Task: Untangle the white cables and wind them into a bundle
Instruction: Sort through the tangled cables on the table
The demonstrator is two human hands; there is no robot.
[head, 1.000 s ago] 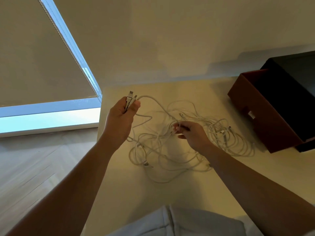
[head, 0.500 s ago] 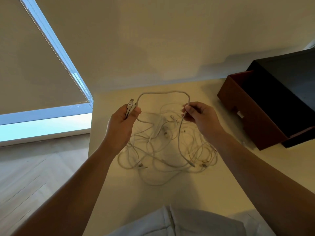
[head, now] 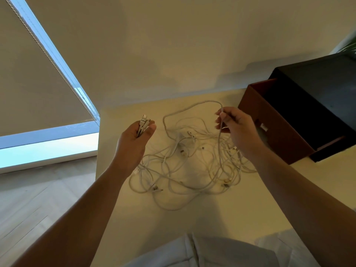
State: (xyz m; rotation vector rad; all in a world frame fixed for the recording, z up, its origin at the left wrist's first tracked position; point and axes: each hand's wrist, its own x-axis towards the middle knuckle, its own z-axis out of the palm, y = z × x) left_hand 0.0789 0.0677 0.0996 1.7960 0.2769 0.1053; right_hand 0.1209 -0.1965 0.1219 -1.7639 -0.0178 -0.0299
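Currently untangling | my left hand point(head: 133, 143) grips white cable plugs point(head: 144, 122) | right hand point(head: 237, 128) pinches raised white cable loop point(head: 211, 101) | next: draw it free.

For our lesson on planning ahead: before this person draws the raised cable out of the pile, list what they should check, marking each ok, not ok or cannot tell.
1. Left hand grips the connector ends: ok.
2. Right hand pinches the raised cable: ok.
3. Raised cable clear of the tangle: not ok, it drops back into it.
4. Raised cable leads to the held connector ends: cannot tell.
5. Tangle lies on the table, apart from the brown box: ok.
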